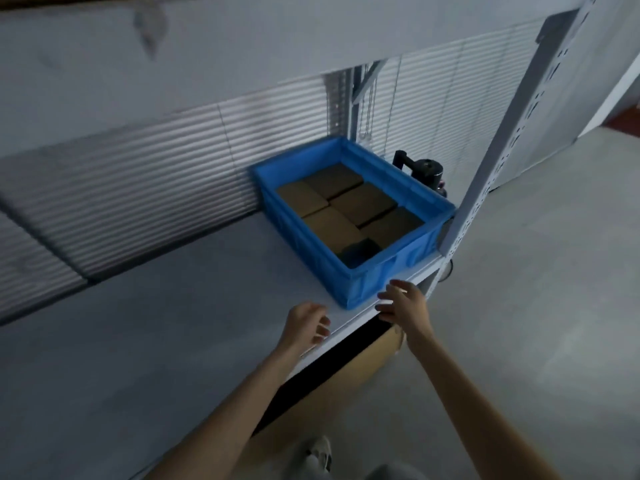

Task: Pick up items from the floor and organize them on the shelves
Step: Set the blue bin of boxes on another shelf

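One blue crate (398,271), five cardboard boxes (363,200) (all inside), two hands (403,303).

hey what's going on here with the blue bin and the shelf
A person is stocking a white metal shelf. A blue plastic bin holding several brown cardboard boxes sits on it at the right end, beside the upright post. Both hands are empty and open just short of the bin: the left hand over the shelf edge, the right hand near the bin's front corner. A bigger cardboard box sits on the level below.

Blue crate (388,271) of cardboard boxes (332,223) sits on shelf (173,323).
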{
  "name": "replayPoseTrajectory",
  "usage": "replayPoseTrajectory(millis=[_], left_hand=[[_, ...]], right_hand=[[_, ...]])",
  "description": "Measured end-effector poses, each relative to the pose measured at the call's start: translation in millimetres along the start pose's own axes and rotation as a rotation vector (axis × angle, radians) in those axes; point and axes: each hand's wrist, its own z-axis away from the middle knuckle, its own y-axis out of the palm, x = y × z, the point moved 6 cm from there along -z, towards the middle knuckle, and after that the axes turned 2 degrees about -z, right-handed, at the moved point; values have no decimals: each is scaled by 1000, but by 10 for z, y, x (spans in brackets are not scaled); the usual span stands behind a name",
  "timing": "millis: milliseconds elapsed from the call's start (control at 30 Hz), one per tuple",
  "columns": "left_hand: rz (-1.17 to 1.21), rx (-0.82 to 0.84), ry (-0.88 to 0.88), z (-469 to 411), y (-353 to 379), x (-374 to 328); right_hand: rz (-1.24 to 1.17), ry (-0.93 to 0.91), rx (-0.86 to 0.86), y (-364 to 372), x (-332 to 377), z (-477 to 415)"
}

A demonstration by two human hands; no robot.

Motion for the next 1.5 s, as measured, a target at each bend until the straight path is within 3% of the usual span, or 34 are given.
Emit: replayPoseTrajectory(millis=[133, 333, 600, 800, 1000, 1133, 1233, 1500], left_hand=[[87, -40, 19, -523, 258, -427], [105, -161, 17, -766, 418, -641], [-271, -336, 152, -890, 411, -802], [-338, -463, 163, -453, 142, -608], [-787, -637, 396, -507, -152, -890], [-1051, -571, 579, -773, -132, -1317], [-1098, -462, 688, -1029, -74, -1585], [-1362, -255, 678, -1964, 191, -1867]], right_hand=[[-173, 107, -76, 60, 330, -601], [63, 206, -139, -55, 399, -1038], [-75, 184, -211, 38, 448, -1261], [-194, 197, -273, 52, 235, -581], [-267, 208, -448, -99, 56, -49], [-311, 196, -545, -289, 13, 126], [-348, 183, -617, -457, -69, 290], [-373, 190, -693, -898, -354, 901]])
